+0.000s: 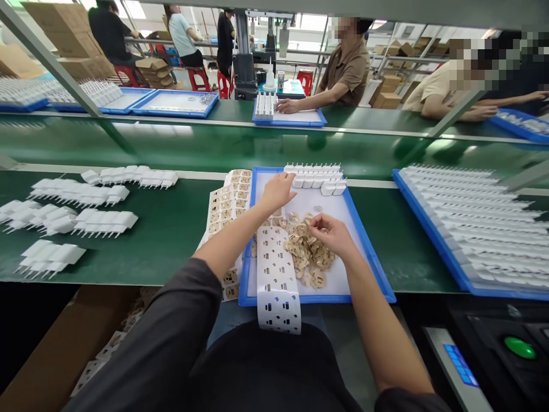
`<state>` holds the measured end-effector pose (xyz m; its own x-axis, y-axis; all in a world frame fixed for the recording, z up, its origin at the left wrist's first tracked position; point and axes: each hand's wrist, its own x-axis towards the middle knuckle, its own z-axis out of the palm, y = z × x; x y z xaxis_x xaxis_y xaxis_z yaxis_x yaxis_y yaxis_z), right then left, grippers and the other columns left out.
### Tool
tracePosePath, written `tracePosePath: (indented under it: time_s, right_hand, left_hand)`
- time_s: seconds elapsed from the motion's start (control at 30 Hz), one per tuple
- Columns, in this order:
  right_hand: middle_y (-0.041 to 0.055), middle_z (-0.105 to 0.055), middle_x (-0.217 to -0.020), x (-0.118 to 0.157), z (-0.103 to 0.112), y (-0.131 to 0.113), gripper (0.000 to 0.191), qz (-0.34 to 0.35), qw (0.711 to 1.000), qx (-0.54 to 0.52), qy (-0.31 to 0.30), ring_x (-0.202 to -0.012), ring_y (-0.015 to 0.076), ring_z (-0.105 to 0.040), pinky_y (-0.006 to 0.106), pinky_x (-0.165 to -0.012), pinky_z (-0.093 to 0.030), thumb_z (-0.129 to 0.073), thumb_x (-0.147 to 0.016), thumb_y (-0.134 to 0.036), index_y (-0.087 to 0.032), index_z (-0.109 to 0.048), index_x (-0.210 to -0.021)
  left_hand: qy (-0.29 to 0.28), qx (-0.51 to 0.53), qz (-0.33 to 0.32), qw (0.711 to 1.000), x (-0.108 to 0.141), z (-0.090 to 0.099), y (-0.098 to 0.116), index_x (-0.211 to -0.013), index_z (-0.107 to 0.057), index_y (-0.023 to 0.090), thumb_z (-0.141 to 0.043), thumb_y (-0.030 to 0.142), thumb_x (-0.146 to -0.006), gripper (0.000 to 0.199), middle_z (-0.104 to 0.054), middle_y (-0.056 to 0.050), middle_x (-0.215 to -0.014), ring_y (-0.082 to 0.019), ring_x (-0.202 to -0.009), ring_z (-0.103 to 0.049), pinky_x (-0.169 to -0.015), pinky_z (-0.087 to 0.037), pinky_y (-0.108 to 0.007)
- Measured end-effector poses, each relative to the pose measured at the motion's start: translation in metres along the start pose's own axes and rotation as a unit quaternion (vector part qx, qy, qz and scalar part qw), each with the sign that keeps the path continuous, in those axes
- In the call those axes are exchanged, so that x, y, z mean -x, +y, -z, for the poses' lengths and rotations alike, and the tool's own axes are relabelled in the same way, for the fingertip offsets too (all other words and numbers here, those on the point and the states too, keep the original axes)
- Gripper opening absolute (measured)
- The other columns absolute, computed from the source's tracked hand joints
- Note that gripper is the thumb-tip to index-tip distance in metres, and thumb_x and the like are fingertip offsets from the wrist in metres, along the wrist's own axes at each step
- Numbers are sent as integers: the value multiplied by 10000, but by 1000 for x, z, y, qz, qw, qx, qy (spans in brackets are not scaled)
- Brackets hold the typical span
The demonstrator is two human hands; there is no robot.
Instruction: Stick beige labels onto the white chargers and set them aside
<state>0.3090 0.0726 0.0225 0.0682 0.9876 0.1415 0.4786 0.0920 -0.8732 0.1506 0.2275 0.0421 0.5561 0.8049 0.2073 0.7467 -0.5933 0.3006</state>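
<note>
My left hand (pixel 279 191) is open, its fingers stretched toward a row of white plastic parts with thin pins (pixel 315 178) at the far edge of a blue-rimmed tray (pixel 369 246). Its fingertips are at the row's left end; whether they touch it I cannot tell. Over a heap of small tan die-cut pieces (pixel 306 252), my right hand (pixel 333 233) is closed in a pinch; what lies between the fingertips is hidden. A white strip with punched holes (pixel 278 274) hangs over the tray's near edge, beside the heap.
Sheets of tan die-cut pieces (pixel 223 212) lie left of the tray. Groups of white parts (pixel 105 222) rest farther left on the green bench (pixel 171 252). A full tray of white parts (pixel 476 229) sits at right. Co-workers sit across the line, behind a metal frame.
</note>
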Motion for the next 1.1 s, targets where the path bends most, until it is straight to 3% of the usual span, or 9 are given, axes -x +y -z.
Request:
tracePosePath:
  time_s: [0.1, 0.2, 0.37, 0.47, 0.57, 0.7, 0.83, 1.0, 1.1]
  right_hand:
    - [3, -688, -730, -1, 1, 2, 121, 13, 1000, 15, 2, -684, 158, -623, 302, -698, -507, -623, -767, -332, -212, -624, -766]
    - [2, -697, -755, 0, 1, 3, 93, 26, 999, 27, 3, -697, 160, -632, 308, -714, -514, -607, -777, -308, -216, -622, -783]
    - [6, -691, -795, 1, 1, 1, 87, 46, 999, 28, -2, -745, 165, -645, 317, -755, -530, -597, -813, -304, -221, -625, -817]
    - [25, -674, -866, 1, 2, 0, 101, 56, 998, 21, 6, -814, 172, -646, 318, -766, -542, -586, -832, -316, -221, -618, -830]
    - [43, -666, -945, 3, 5, -2, 117, 63, 998, -10, 18, -906, 187, -649, 324, -783, -547, -596, -847, -337, -221, -616, -852]
    - [11, -660, -842, 7, 9, -9, 164, 55, 995, -87, 1, -797, 166, -643, 346, -796, -537, -661, -857, -378, -221, -617, -858]
    - [8, -647, -802, 17, 8, -26, 215, 66, 982, -169, -49, -743, 160, -617, 329, -725, -527, -737, -842, -409, -220, -634, -845]
    - [18, -658, -822, 52, -20, -57, 138, 108, 953, -238, -152, -740, 162, -613, 309, -660, -513, -714, -893, -356, -236, -647, -874]
    - [18, -639, -832, 75, -40, -65, 101, 108, 957, -248, -105, -766, 168, -611, 316, -689, -514, -691, -912, -328, -247, -640, -877]
  left_hand:
    - [33, 4, 14, 999, -35, -15, 9, -1389, -507, 126, -697, 214, -865, 564, -515, -209, -1408, -358, -1315, -475, -1023, -455, -447]
    - [59, 14, 21, 998, -50, -27, 12, -1327, -541, 126, -673, 140, -842, 503, -483, -214, -1417, -375, -1323, -439, -1045, -416, -489]
    - [61, 53, 0, 997, -50, -32, 12, -1117, -601, 148, -605, 60, -828, 301, -555, -189, -1352, -354, -1324, -437, -1070, -385, -494]
    - [47, 92, -4, 995, -37, -24, 10, -1100, -568, 171, -638, 129, -846, 267, -646, -141, -1187, -297, -1185, -561, -998, -464, -439]
    - [37, 204, 4, 978, 1, -6, 5, -1165, -507, 203, -691, 280, -859, 366, -666, -81, -1122, -215, -1012, -647, -882, -538, -355]
    - [10, 517, 41, 855, 89, 20, -1, -1249, -483, 230, -762, 400, -796, 558, -642, -91, -1194, -201, -996, -672, -850, -564, -344]
    - [19, 613, 89, 785, 168, 28, 0, -1209, -554, 235, -792, 458, -761, 554, -650, -96, -1178, -245, -1082, -650, -884, -563, -374]
    - [26, 659, 125, 741, 211, 11, 6, -1154, -621, 228, -783, 564, -750, 549, -667, -99, -1147, -262, -1049, -660, -872, -563, -385]
    - [11, 670, 100, 736, 220, 4, 7, -1221, -627, 244, -794, 550, -756, 582, -666, -99, -1159, -272, -1067, -659, -892, -564, -396]
